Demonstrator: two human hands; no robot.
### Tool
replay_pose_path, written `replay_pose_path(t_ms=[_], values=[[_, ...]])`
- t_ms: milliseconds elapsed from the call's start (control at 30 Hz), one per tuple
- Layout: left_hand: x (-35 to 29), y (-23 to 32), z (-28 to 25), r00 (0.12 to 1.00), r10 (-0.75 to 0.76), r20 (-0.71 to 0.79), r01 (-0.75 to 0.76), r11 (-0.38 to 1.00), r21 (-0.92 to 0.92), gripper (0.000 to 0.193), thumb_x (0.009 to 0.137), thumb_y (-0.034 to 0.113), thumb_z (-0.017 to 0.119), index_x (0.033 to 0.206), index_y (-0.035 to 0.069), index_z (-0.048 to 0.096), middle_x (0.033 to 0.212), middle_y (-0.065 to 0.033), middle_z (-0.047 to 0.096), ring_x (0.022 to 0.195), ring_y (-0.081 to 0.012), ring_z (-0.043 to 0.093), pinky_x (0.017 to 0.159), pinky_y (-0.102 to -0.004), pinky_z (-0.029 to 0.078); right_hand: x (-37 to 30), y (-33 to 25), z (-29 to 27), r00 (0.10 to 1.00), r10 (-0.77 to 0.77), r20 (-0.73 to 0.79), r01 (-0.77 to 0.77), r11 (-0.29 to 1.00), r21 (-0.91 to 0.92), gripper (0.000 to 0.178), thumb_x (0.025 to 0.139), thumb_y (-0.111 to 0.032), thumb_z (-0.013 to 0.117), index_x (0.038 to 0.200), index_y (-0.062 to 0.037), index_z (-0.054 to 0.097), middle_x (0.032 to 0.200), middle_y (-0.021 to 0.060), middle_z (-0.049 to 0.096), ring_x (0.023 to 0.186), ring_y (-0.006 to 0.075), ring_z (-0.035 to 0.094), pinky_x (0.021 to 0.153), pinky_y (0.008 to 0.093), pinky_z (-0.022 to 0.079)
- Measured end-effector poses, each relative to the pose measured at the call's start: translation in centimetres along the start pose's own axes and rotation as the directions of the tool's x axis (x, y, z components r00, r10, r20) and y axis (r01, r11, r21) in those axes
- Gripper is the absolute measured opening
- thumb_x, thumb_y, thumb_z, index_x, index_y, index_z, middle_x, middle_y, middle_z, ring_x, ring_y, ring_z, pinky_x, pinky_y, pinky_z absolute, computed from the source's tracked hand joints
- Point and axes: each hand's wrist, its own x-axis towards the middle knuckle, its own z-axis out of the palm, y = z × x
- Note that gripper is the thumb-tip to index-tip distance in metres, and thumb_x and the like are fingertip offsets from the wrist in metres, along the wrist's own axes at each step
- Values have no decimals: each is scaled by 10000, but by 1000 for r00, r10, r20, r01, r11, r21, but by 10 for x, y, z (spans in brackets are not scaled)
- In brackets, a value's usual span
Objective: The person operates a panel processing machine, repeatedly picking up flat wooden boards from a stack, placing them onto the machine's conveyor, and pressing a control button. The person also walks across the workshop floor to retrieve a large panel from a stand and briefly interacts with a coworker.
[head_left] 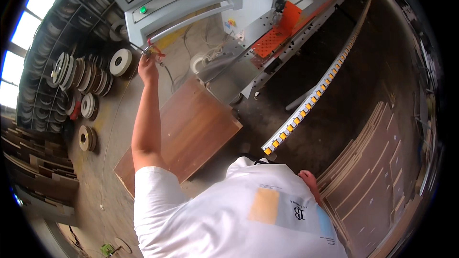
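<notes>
My left arm stretches forward to the machine's control console (184, 12). My left hand (147, 67) is closed around what looks like an air blow gun (152, 49), red and silver with a dark hose, beside the console's grey rail (191, 21). Below that forearm lies a brown wood-look panel (191, 129), its surface flat and bare. My right hand (308, 179) hangs low by my side, close to a stack of boards (368, 177). Its fingers look curled with nothing seen in them, though my shirt hides part of the arm.
A long roller rail with yellow rollers (313, 99) runs from my waist to the far right. The machine bed carries an orange perforated plate (272, 40). Several edge-band rolls (120, 62) stand on the floor and on a rack (48, 43) at the left. Stacked boards (38, 167) lie lower left.
</notes>
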Motion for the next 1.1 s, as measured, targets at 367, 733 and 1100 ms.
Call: replay_pose_path(t_ms=[367, 733, 1100], values=[[14, -46, 62, 982, 18, 189, 28, 970, -240, 397, 940, 85, 548, 1325, 8, 612, 1196, -92, 644, 1056, -230, 619, 954, -337, 511, -37, 229, -31, 970, -242, 17, 228, 888, -399, 263, 921, -264, 655, 1108, -107, 754, 1146, 192, 711, 1062, 368, 675, 907, 459, 540], [-315, 88, 328, 828, -393, 401, 508, 827, -239, 209, 1040, 220, 571, 1157, 49, 600, 994, -81, 634, 771, -150, 546, 625, -286, 471, 46, 160, -126, 944, 211, -255, -178, 973, 147, 281, 903, -350, 675, 1027, -125, 790, 878, 51, 765, 762, 168, 711, 716, 334, 565], [-646, 330, 601, -255, -213, 943, 249, 928, 277, 257, 1041, 179, 568, 1188, -7, 669, 1000, -102, 737, 809, -150, 701, 716, -282, 564, 48, 209, -301, 821, 241, -517, 34, 884, 466, 270, 930, -325, 680, 1029, -87, 761, 860, 40, 747, 749, 140, 690, 673, 316, 541]])
